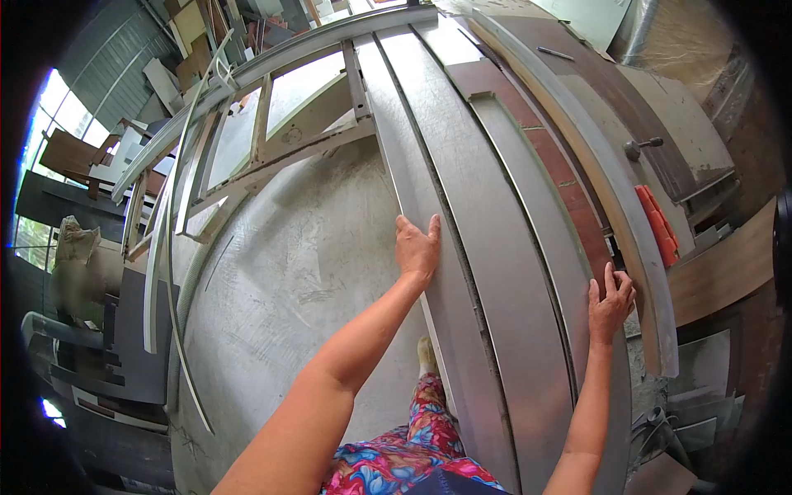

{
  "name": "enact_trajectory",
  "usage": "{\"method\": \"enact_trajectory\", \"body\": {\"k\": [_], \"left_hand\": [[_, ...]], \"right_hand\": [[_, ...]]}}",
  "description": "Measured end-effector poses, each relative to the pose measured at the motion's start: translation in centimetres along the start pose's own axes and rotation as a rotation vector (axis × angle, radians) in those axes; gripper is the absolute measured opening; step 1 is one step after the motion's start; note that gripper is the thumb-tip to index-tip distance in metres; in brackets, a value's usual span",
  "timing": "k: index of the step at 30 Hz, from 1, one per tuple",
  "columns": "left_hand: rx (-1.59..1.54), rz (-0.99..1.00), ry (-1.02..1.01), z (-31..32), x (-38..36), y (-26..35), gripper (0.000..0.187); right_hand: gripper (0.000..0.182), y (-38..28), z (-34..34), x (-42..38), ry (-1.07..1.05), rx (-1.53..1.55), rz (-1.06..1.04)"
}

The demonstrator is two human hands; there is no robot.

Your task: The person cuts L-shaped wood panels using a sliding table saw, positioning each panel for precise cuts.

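Note:
My left hand (418, 250) is closed over the near-left edge of a long grey metal panel (450, 338), thumb on top; its other fingers are partly hidden. Across from it, my right hand (611, 304) rests at the right edge of a pale strip (536, 223) with a greenish border and a notch at its far end. The right hand's fingers are apart, and nothing shows in them. Between the two lies a wider grey metal panel (487, 190), divided from its neighbours by dark grooves. All three run lengthwise away from me.
A long rail (594, 157) curves along the right side, beside a reddish-brown strip (540, 157) and an orange-red plastic piece (657, 224). An open metal frame (260, 124) stands at the left. Boards and offcuts (74, 157) are piled beyond the concrete floor (280, 280).

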State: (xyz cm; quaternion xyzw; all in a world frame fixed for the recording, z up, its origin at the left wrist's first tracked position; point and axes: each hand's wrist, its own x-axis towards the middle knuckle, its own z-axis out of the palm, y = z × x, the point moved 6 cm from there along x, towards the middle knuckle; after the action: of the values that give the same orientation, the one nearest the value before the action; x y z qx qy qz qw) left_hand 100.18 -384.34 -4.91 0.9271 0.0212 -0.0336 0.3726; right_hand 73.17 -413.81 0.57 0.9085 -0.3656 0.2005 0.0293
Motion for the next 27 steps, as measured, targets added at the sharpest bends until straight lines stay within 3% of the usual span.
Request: {"method": "enact_trajectory", "body": {"k": [14, 27], "left_hand": [[0.017, 0.010, 0.027, 1.3, 9.1, 1.7, 0.063], [0.033, 0.007, 0.010, 2.3, 18.2, 3.5, 0.068]], "right_hand": [[0.047, -5.4, 3.9, 7.8, 0.005, -0.015, 0.013], [0.046, -10.7, 9.2, 16.1, -0.018, -0.009, 0.006]]}}
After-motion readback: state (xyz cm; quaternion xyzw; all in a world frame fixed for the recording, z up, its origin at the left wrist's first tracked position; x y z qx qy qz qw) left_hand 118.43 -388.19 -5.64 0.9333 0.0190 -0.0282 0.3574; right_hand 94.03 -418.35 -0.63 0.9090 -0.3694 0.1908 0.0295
